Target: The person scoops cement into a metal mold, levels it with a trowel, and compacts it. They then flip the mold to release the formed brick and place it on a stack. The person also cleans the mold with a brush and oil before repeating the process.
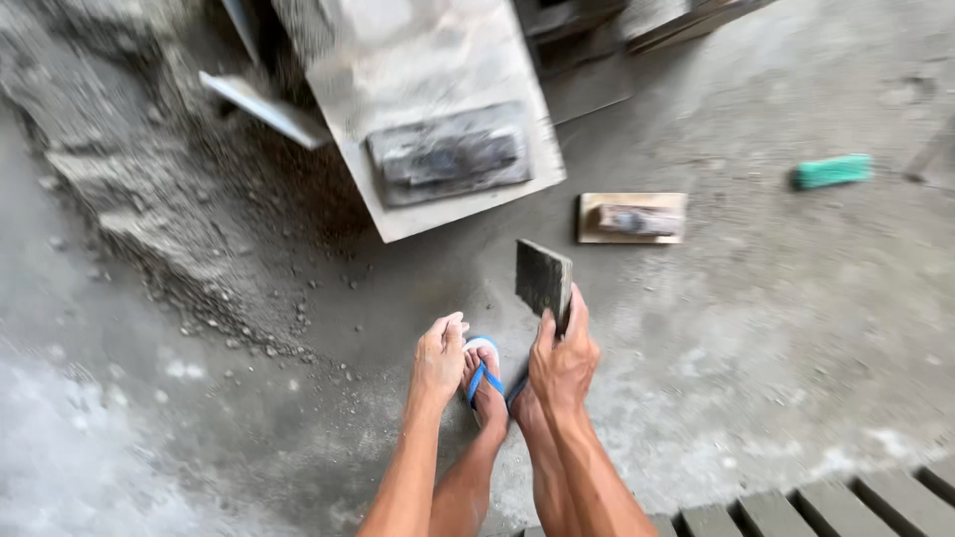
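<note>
I see a grey concrete floor [796, 318], dusty, with a heap of sand and gravel [129, 189] at upper left. Top centre: a big pale board [438, 60] lying tilted, with a dark block mould [450, 156] on it. Right of it, a small wooden float [631, 218] flat on the floor; a green brush [832, 171] well apart, further right. Row of grey blocks [796, 507] at the bottom right edge. Right hand [563, 363] clamps a dark flat plate [543, 281], held upright above the floor. Left hand [439, 360] holds nothing, fingers loosely together, over a foot in a blue flip-flop [485, 383].
</note>
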